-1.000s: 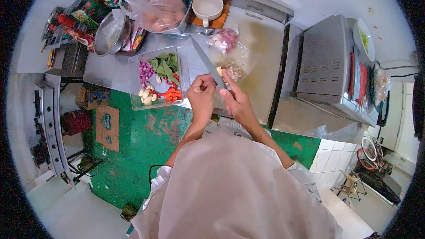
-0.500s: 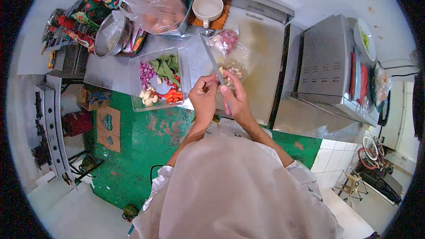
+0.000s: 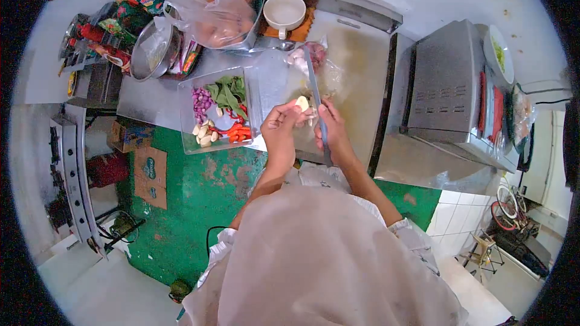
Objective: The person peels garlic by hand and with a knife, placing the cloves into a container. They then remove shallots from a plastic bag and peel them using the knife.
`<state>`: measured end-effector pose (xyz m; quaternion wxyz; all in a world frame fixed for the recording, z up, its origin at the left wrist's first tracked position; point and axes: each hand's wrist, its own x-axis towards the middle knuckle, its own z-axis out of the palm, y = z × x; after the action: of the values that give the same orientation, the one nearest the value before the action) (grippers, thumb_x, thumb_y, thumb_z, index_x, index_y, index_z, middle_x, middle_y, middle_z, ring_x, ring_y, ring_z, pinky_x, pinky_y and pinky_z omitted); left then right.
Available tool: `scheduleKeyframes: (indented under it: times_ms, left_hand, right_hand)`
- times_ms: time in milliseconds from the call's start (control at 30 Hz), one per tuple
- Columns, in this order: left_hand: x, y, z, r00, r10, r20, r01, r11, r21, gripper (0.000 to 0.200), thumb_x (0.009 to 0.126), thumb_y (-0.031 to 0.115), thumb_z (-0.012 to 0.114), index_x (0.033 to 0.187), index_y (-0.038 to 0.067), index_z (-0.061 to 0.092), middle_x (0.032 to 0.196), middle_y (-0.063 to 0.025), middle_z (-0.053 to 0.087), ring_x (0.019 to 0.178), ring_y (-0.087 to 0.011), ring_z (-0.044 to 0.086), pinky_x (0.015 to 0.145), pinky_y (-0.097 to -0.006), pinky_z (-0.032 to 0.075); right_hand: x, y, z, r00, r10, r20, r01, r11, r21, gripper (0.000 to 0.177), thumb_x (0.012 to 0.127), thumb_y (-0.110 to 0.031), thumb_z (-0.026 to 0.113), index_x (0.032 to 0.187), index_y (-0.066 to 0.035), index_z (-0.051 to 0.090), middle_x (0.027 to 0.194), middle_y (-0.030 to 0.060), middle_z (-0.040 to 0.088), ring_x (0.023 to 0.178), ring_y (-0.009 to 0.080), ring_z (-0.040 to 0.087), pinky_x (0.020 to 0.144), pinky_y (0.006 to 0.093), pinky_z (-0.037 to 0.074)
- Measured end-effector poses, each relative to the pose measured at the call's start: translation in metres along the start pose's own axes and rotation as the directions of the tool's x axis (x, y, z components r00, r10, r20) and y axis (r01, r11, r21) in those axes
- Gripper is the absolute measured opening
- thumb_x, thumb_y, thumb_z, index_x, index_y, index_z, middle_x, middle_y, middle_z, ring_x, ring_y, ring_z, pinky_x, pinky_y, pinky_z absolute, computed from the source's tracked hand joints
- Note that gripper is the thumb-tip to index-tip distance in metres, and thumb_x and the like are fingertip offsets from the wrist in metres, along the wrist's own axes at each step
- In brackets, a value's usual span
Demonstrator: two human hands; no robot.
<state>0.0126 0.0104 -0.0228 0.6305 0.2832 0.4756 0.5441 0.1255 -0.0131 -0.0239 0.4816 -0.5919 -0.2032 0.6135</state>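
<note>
My left hand [image 3: 278, 128] pinches a pale garlic clove [image 3: 302, 103] between thumb and fingertips. Closed around the handle of a knife [image 3: 313, 78], my right hand [image 3: 336, 134] holds the blade pointing away from me, just right of the clove and apart from it. Below the hands, partly hidden, are garlic skins [image 3: 313, 116] on the white cutting board [image 3: 356, 78]. A clear bag of shallots and garlic [image 3: 309, 55] lies beyond the knife. To the left, a clear plastic container [image 3: 254, 108] holds peeled shallots [image 3: 200, 105], green leaves [image 3: 227, 92], red chilies [image 3: 239, 133] and peeled garlic cloves [image 3: 205, 134].
At the back stand a white cup [image 3: 284, 12], a tub with a plastic bag [image 3: 223, 24] and a metal bowl [image 3: 147, 54] beside several packets. A grey metal appliance [image 3: 438, 78] borders the board's right side. The green floor [image 3: 193, 205] lies beyond the counter's near edge.
The knife has swung away from the clove to the right and stands more upright. My right hand has moved right, apart from my left, and the clove now shows plainly in my left fingers.
</note>
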Motion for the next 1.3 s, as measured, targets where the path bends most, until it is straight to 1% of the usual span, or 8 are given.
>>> scheduleKeyframes:
  times_ms: [67,267,367,467,533,633,967,1300]
  left_hand:
    - [0.002,0.001,-0.001,0.997,-0.079,-0.005,0.077,0.986,-0.144,0.015,0.084,0.004,0.060,0.097,-0.003,0.059,0.092,-0.0092,0.063,0.080,-0.0158,0.063,0.072,-0.0218,0.049]
    - [0.006,0.000,-0.004,0.996,-0.090,-0.020,0.088,0.990,-0.110,0.016,0.084,0.005,0.060,0.098,-0.003,0.059,0.095,-0.0105,0.062,0.082,-0.0171,0.064,0.074,-0.0234,0.050]
    - [0.007,0.003,-0.004,0.998,-0.057,-0.016,0.056,0.997,-0.060,0.016,0.084,0.005,0.060,0.098,-0.003,0.060,0.091,-0.0089,0.063,0.080,-0.0141,0.062,0.072,-0.0223,0.049]
    - [0.007,0.008,-0.004,0.999,-0.040,-0.034,0.042,0.997,0.069,0.014,0.085,0.006,0.059,0.095,-0.002,0.061,0.083,-0.0056,0.063,0.073,-0.0094,0.059,0.067,-0.0205,0.046]
    - [0.007,0.011,-0.006,0.999,-0.025,-0.024,0.028,0.993,0.113,0.013,0.085,0.006,0.059,0.094,-0.002,0.062,0.079,-0.0037,0.062,0.070,-0.0079,0.057,0.065,-0.0199,0.044]
    - [0.007,0.011,-0.005,1.000,0.025,-0.003,-0.024,0.984,0.174,0.011,0.084,0.005,0.058,0.092,-0.001,0.062,0.073,-0.0012,0.060,0.065,-0.0062,0.053,0.062,-0.0195,0.042]
    - [0.012,0.012,-0.009,0.998,0.051,0.024,-0.054,0.979,0.195,0.008,0.084,0.002,0.056,0.089,-0.002,0.062,0.073,-0.0003,0.059,0.066,-0.0063,0.053,0.060,-0.0189,0.041]
    - [0.013,0.012,-0.014,0.997,0.054,0.047,-0.064,0.969,0.238,0.009,0.083,0.001,0.058,0.089,-0.002,0.063,0.073,-0.0011,0.059,0.066,-0.0067,0.054,0.061,-0.0193,0.042]
  right_hand:
    - [0.004,0.004,-0.008,1.000,0.011,-0.010,-0.012,0.998,-0.066,0.042,0.092,-0.037,0.043,0.123,-0.010,0.045,0.052,0.0003,0.044,0.035,0.0110,0.039,0.031,0.0264,0.031]
    - [0.007,0.011,-0.018,0.987,0.154,0.038,-0.152,0.987,-0.050,0.052,0.091,-0.041,0.046,0.133,-0.011,0.037,0.050,-0.0016,0.041,0.036,0.0096,0.039,0.033,0.0246,0.030]
    - [-0.006,0.001,-0.012,0.999,-0.012,0.032,0.017,0.985,-0.174,0.054,0.091,-0.039,0.045,0.136,-0.011,0.033,0.050,-0.0019,0.039,0.037,0.0088,0.038,0.033,0.0247,0.029]
    - [-0.020,-0.008,-0.009,0.983,-0.144,0.116,0.173,0.936,-0.307,0.052,0.090,-0.033,0.049,0.134,-0.009,0.036,0.072,0.0084,0.058,0.059,0.0176,0.057,0.053,0.0286,0.046]
    - [-0.022,-0.008,-0.006,0.882,-0.390,0.263,0.470,0.749,-0.467,0.056,0.089,-0.028,0.051,0.137,-0.010,0.030,0.116,0.0197,0.054,0.098,0.0282,0.059,0.082,0.0359,0.046]
    - [-0.031,-0.024,0.001,0.928,-0.242,0.284,0.361,0.774,-0.520,0.058,0.089,-0.029,0.051,0.139,-0.011,0.027,0.139,0.0203,0.033,0.120,0.0330,0.044,0.098,0.0381,0.034]
    - [-0.028,-0.029,0.001,0.919,-0.224,0.324,0.379,0.730,-0.569,0.059,0.089,-0.034,0.049,0.140,-0.016,0.026,0.135,0.0200,0.038,0.123,0.0358,0.040,0.100,0.0379,0.034]
    - [-0.022,-0.023,0.001,0.909,-0.249,0.333,0.404,0.717,-0.568,0.058,0.089,-0.038,0.050,0.139,-0.022,0.027,0.127,0.0167,0.049,0.099,0.0348,0.058,0.085,0.0385,0.045]
